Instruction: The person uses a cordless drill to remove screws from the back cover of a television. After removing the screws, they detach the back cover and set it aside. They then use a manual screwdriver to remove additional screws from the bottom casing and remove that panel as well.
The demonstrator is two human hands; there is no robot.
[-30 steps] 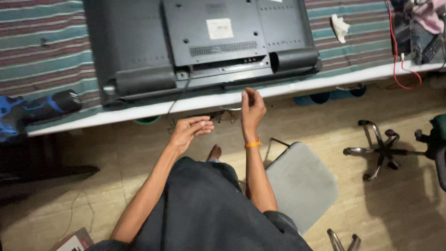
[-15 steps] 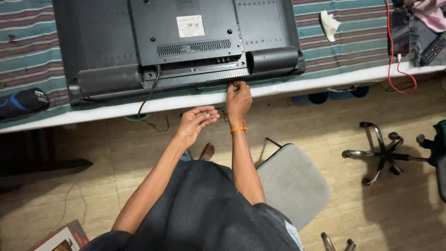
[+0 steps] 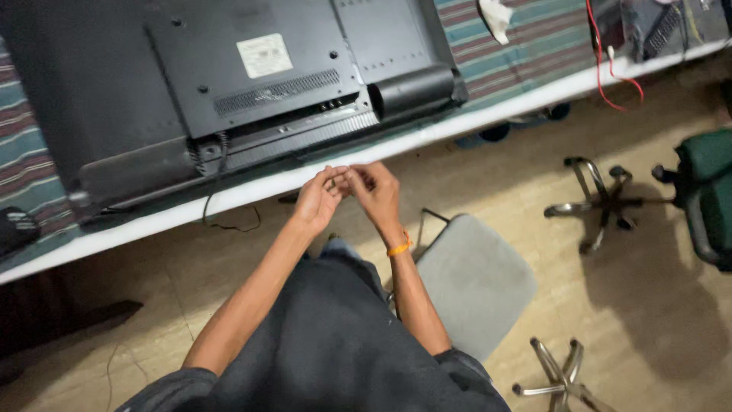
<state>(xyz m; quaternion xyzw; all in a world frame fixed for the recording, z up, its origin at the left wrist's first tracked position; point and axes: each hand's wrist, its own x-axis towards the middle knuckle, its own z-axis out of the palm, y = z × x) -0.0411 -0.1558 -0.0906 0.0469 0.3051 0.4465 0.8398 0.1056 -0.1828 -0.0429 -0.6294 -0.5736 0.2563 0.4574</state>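
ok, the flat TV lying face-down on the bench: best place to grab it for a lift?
Probably both short ends of the TV, one hand per end. It lies flat, back up, its bottom edge along the bench front; the back panel shows no handle, and its cord dangles there.

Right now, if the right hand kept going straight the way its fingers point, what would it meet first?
The right hand points left, so it would first meet the left hand, whose fingertips it already seems to touch. Depth is hard to judge from above.
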